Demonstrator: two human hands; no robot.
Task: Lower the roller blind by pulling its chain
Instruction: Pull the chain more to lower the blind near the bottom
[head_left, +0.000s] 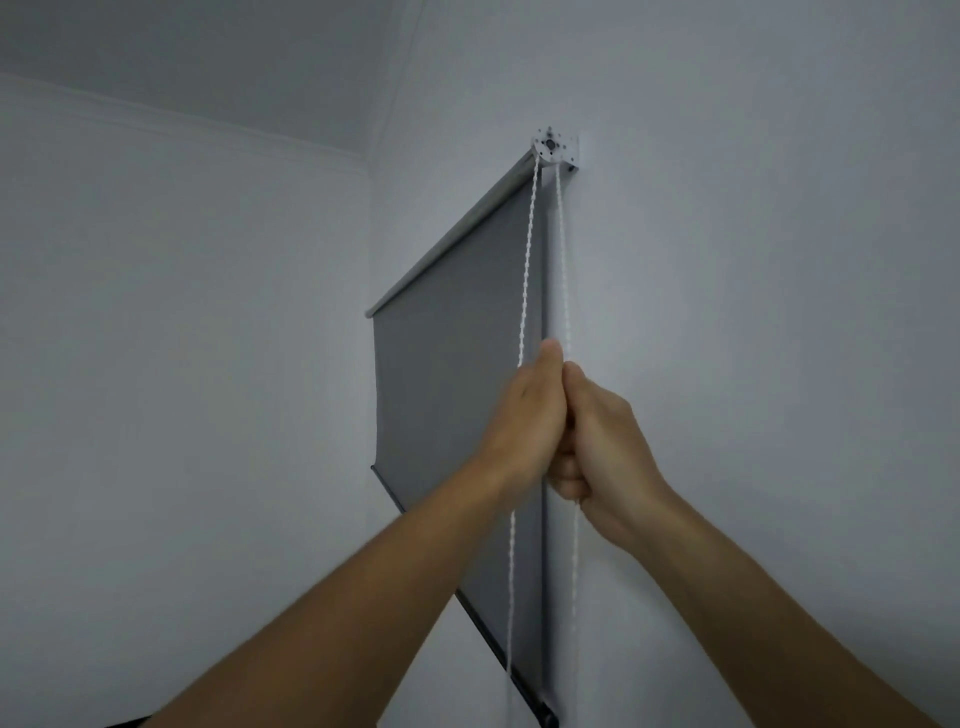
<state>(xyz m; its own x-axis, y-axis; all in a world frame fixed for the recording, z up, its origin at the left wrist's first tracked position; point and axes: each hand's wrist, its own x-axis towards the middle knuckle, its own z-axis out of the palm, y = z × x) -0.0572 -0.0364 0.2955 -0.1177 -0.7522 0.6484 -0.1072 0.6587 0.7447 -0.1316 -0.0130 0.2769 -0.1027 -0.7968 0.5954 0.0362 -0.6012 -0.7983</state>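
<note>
1. Grip: both hands meet at frame centre, pressed knuckle to knuckle. The right hand (597, 441) is fisted tight around the rear strand of the chain (563, 260), which enters its top and leaves below the curled fingers. The left hand (524, 415) is curled over the same spot; whether it clamps the front strand, the rear one, or only the other hand, I cannot tell. The front strand passes behind it and reappears lower.
2. Chain: a white beaded loop, two strands running from the bracket (556, 148) at upper centre down to the frame's lower edge.
3. Roller blind (457, 389): grey fabric hanging from centre to bottom centre, its bottom bar (467, 608) low in the frame. Probably most of the way down already.
4. Risk: if both strands are held at once, the loop locks and nothing turns; extra force then loads the clutch.
5. Risk: pulling outward toward the body, not straight down, may jump beads off the sprocket or strain the bracket fixings in the wall (753, 312).
6. Risk: pulling the wrong strand raises the fabric instead.
7. Risk: beads may slip through a loose fist, making a jerky drop.
</note>
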